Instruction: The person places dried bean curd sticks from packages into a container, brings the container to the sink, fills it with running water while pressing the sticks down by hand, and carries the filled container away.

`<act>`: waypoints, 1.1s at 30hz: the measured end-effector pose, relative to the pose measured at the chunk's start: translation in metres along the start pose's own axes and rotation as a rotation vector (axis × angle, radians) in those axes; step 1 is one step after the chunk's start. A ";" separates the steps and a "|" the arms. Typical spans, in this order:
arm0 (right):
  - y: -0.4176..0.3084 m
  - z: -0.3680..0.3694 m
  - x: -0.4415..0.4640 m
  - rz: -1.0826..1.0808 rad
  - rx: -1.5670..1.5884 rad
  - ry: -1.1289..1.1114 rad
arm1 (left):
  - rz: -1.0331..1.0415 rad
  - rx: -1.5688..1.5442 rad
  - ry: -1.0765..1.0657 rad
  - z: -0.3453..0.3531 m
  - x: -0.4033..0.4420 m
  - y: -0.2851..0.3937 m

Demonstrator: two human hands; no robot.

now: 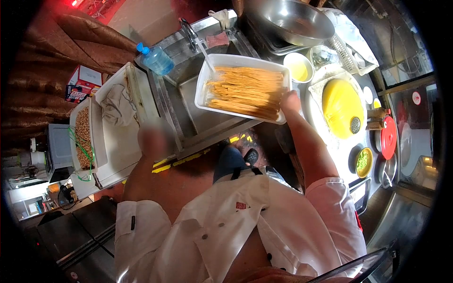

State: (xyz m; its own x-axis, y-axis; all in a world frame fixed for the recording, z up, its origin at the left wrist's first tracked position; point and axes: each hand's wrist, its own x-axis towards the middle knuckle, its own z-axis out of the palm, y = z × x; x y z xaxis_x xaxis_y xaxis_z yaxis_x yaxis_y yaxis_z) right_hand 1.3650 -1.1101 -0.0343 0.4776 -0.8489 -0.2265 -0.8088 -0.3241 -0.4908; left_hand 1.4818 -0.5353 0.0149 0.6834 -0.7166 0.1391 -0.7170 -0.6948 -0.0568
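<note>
A white rectangular tub [203, 88] full of long, pale orange sticks [245, 92] is over the metal sink [191, 94]. My right hand [289, 102] grips the tub's right end, fingers closed round its edge. Water or a pale stream runs from the faucet [189, 35] toward the tub's left side. My left hand [153, 141] is blurred near the sink's left front edge, and its fingers cannot be made out. It is apart from the tub.
A blue-capped bottle [158, 60] stands left of the sink. Farther left are a white cloth [118, 106] and a bin of beans [84, 137]. At right are a metal wok [297, 23], a pale bowl [298, 68], a yellow mass [337, 106] and a bowl of chopped greens [363, 162].
</note>
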 end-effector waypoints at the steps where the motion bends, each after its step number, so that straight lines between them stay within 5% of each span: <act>1: -0.001 -0.001 -0.001 0.005 0.001 -0.001 | 0.000 0.000 0.000 0.001 0.000 -0.001; 33: 0.009 0.011 0.009 -0.021 -0.018 0.000 | -0.001 0.044 -0.026 0.004 -0.002 -0.002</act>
State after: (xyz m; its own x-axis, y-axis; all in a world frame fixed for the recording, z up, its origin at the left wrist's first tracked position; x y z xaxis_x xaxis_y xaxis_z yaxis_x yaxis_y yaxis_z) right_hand 1.3659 -1.1160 -0.0503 0.4945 -0.8417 -0.2167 -0.8048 -0.3493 -0.4798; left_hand 1.4823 -0.5330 0.0106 0.6880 -0.7169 0.1130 -0.7099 -0.6971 -0.1004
